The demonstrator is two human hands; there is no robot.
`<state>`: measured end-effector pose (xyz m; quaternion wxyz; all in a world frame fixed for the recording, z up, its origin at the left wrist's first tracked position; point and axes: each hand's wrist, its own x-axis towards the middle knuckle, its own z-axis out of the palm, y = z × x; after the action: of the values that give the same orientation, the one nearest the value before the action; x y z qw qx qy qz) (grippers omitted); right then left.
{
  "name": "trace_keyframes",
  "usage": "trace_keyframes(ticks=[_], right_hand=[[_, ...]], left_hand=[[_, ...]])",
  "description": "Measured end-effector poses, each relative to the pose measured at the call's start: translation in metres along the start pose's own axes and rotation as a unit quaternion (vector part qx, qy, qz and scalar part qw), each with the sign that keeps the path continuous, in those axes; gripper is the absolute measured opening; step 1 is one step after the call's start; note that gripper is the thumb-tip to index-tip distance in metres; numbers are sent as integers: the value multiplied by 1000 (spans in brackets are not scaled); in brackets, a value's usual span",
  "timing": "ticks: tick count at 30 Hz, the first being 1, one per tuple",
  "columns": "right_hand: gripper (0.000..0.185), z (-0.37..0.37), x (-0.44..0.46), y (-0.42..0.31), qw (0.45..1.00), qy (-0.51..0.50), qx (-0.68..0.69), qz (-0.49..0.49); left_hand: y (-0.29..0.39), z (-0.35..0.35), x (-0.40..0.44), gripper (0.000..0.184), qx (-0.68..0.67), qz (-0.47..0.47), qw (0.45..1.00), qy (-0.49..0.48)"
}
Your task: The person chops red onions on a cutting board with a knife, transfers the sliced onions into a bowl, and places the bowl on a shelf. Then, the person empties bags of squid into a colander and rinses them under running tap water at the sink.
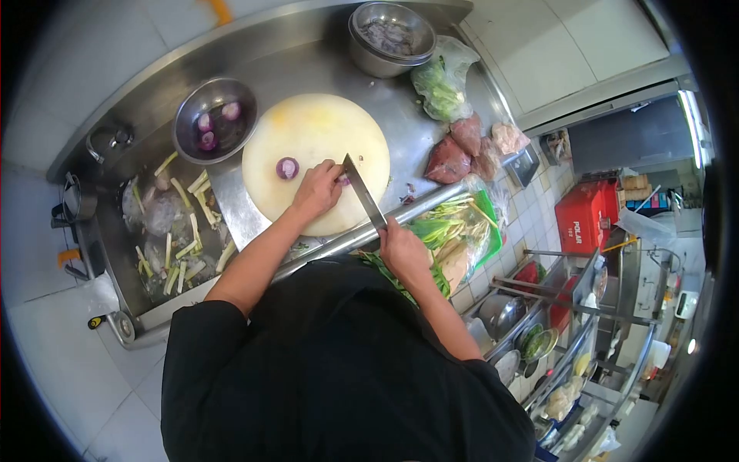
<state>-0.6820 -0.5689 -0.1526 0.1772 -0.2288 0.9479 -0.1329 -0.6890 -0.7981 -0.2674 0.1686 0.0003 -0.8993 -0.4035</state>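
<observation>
On the round cutting board (296, 127), my left hand (317, 190) has its fingers bent against a small purple onion piece (344, 180), mostly hidden by the fingers and the blade. My right hand (403, 250) is wrapped round the handle of a cleaver (363, 190), whose blade stands right beside my left fingertips. Another cut onion (287, 168) lies on the board to the left of my left hand. Several purple onions (231, 112) sit in a metal bowl (183, 127) at the board's upper left.
Stacked metal bowls (369, 60), a bag of greens (443, 85) and packed meat (449, 160) stand at the back right. The sink (127, 285) at left holds cut stalks. Leafy vegetables in a green crate (493, 231) are beyond the counter's front rail (331, 248).
</observation>
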Motion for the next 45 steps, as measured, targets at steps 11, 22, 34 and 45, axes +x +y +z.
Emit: trace_keyframes(ticks=[11,22,34,45], right_hand=[[29,56,62,47,991,15,127,-45],[26,34,8,15,999,-25,26,13],[21,29,0,5,999,-30,-14,-16],[23,23,-3,-5,1000,-28,-1,10]], left_hand=[[-11,23,6,35,-29,13,999,43],[4,-5,-37,29,-47,67,996,24],[-1,-3,-25,19,-26,89,995,-29],[-4,2,-30,17,-42,88,995,14]])
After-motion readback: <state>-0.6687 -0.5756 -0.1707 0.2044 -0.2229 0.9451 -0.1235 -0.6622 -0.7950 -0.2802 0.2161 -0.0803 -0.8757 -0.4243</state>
